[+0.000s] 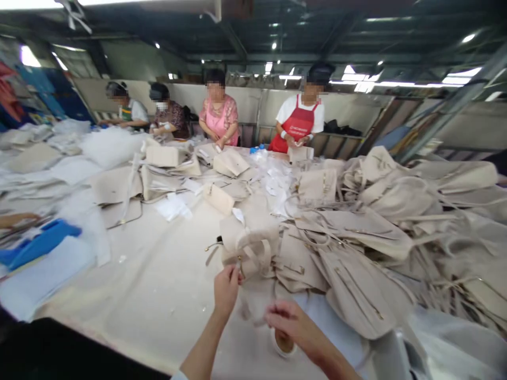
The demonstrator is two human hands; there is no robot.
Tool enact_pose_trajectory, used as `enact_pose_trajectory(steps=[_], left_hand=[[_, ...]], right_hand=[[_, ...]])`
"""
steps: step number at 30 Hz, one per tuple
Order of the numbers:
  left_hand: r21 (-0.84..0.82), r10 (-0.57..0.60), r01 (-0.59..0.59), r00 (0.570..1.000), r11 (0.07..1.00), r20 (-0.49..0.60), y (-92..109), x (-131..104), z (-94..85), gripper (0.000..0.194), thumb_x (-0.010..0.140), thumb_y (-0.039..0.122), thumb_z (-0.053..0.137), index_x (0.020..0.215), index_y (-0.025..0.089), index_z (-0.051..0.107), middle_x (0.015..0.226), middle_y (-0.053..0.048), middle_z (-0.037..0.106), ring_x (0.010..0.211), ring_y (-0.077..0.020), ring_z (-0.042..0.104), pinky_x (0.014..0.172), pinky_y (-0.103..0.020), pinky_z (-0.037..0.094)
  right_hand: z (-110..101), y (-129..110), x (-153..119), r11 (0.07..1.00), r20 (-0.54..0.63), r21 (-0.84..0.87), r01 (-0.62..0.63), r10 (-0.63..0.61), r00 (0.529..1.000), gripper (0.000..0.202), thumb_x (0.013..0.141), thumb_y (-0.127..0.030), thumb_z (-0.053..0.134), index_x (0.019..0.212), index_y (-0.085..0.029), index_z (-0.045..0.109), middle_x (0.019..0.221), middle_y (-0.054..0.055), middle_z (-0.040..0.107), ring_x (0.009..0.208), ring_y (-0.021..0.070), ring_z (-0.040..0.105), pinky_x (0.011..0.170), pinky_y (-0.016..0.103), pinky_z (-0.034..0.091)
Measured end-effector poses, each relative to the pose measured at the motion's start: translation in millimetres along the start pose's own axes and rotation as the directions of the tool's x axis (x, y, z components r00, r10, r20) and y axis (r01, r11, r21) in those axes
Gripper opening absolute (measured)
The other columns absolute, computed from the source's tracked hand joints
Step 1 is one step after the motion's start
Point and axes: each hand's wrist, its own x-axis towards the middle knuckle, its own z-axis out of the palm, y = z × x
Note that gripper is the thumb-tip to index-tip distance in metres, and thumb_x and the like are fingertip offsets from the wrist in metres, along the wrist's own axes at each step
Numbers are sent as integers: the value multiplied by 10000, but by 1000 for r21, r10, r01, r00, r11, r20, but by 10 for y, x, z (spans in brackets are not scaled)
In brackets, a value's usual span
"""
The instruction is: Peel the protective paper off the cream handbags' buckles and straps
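A beige handbag [247, 237] with a carrying handle and small brass fittings lies on the worktable in front of me. My left hand [227, 290] is closed at the bag's near edge, its fingertips pinched beside a brass fitting. Lower and to the right, my right hand [285, 319] is slightly smeared by motion, with its fingers curled together. Whatever the right fingers hold is too blurred to name. Just beneath that hand sits a small round tub [284, 343] with brown content, partly covered by it.
Beige bags [356, 285] with straps and zips are heaped on the right. More bags [166, 163] and white wrapping [277, 182] lie farther back. A blue tray [43, 243] is at the left. Several co-workers, one in a red apron [297, 129], stand or sit across the table [138, 285].
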Motion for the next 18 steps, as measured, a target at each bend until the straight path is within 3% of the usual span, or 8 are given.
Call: enact_pose_trajectory(steps=[2,5,10,16,18], left_hand=[[83,28,-26,999,996,-21,4,-52,-3,310,881,371,429,661,212,580,633,-40,645,632,-193,614,646,-273,416],[193,32,-22,998,981,-50,15,-111,5,278,895,299,436,668,213,573,629,-48,628,653,-206,603,645,-277,361],[282,7,12,998,959,-68,7,-149,75,238,924,281,432,768,216,600,715,-91,660,713,-229,629,660,-284,358],[322,7,4,999,947,-35,-53,-164,127,217,930,242,423,855,205,624,741,-127,665,738,-261,651,691,-306,402],[328,28,-23,1000,944,-12,-61,-171,120,211,914,202,428,964,203,633,772,-137,674,759,-274,656,707,-321,416]], right_hand=[[174,-396,314,993,109,25,117,-119,987,179,683,-340,651,599,-186,618,467,-66,456,449,79,367,451,226,260],[335,-704,734,991,42,-15,135,-134,990,224,655,-399,612,577,-191,585,448,-73,424,442,83,339,446,231,251],[366,-589,1109,990,-55,-121,78,-85,995,232,642,-400,611,519,-211,559,406,-58,427,430,108,367,440,252,249],[324,-504,1237,986,-94,-165,21,-37,995,228,635,-376,639,480,-226,565,409,-24,489,447,146,449,443,274,279],[323,-519,1247,987,-92,-158,4,-19,996,232,629,-366,650,469,-222,560,398,-25,479,417,134,424,423,269,264]])
